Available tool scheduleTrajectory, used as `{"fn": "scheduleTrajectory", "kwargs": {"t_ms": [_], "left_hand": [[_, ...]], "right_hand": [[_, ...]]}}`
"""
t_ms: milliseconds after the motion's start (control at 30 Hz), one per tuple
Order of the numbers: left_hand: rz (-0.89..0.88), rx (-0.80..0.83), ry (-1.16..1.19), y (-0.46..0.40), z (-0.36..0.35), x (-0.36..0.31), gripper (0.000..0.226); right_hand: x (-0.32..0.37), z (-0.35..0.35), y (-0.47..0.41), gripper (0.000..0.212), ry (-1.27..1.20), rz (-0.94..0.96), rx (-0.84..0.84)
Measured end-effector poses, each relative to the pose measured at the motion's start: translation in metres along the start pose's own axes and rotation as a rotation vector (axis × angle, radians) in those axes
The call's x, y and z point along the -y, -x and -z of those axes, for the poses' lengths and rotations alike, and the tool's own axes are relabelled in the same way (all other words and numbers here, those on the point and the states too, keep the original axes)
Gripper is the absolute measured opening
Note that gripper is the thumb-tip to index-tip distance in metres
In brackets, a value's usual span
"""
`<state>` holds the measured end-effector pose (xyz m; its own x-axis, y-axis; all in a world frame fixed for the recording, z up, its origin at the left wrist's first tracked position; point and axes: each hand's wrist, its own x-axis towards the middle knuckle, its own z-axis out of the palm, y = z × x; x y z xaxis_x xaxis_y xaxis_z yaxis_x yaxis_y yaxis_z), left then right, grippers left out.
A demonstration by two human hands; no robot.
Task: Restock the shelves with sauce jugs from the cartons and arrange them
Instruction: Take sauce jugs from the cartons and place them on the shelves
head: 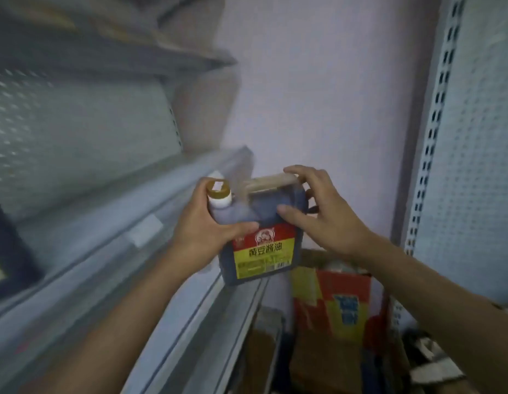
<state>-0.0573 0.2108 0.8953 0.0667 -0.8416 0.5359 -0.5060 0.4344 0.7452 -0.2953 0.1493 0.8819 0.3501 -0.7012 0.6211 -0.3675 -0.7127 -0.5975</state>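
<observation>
Hands close in on a dark plastic sauce jug with a red-and-yellow label (262, 237) at the front edge of a grey metal shelf (110, 223). Your left hand (207, 226) wraps the jug's neck and shoulder, thumb across the front just above the label, fingers curled behind the white neck under the gold screw cap (217, 189). Your right hand (326, 206) is spread wide, fingers fairly straight, thumb resting on the jug's dark shoulder and fingertips touching the far end of the translucent carry handle (271, 182); it grips nothing. The jug stands nearly upright, long axis vertical with a slight lean, cap up and to the left, label facing you. Its base sits at the shelf lip; you cannot tell whether it rests there. Below, to the right, stands a red-and-yellow cardboard carton (336, 302), blurred.
</observation>
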Motion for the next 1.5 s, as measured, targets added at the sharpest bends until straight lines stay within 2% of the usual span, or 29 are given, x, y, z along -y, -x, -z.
{"fn": "scheduleTrajectory", "kwargs": {"t_ms": [67,133,233,367,500,567,667,933,1200,1367,1500], "left_hand": [[-0.058,-0.073,-0.008,-0.011,0.042,-0.060,0.072],[-0.107,-0.116,-0.003,-0.012,0.079,-0.112,0.070],[-0.170,-0.185,0.000,0.001,0.123,-0.172,0.075],[-0.289,-0.239,-0.107,0.038,0.168,-0.227,0.091],[-0.300,-0.210,-0.242,0.079,0.200,-0.247,0.091],[-0.275,-0.235,-0.274,0.093,0.210,-0.247,0.083],[-0.245,-0.263,-0.318,0.105,0.216,-0.244,0.071],[-0.154,-0.304,-0.418,0.083,0.217,-0.228,0.071],[-0.086,-0.196,-0.410,0.024,0.216,-0.161,0.072],[0.042,-0.138,-0.521,-0.014,0.232,-0.110,0.082],[0.156,-0.095,-0.812,-0.049,0.251,-0.090,0.095]], "right_hand": [[0.051,0.014,-0.019,0.096,-0.113,0.085,0.045],[0.098,0.024,-0.036,0.110,-0.220,0.144,0.075],[0.166,0.039,-0.054,0.101,-0.274,0.269,0.059],[0.237,0.051,-0.066,0.091,-0.409,0.399,0.162],[0.277,0.049,-0.072,0.089,-0.455,0.464,0.250],[0.286,0.044,-0.070,0.086,-0.482,0.453,0.329],[0.291,0.036,-0.065,0.084,-0.508,0.462,0.406],[0.276,0.028,-0.072,0.080,-0.571,0.395,0.435],[0.215,-0.025,-0.112,0.078,-0.587,0.292,0.407],[0.178,-0.092,-0.149,0.081,-0.539,0.256,0.354],[0.163,-0.141,-0.178,0.086,-0.480,0.282,0.289]]}}
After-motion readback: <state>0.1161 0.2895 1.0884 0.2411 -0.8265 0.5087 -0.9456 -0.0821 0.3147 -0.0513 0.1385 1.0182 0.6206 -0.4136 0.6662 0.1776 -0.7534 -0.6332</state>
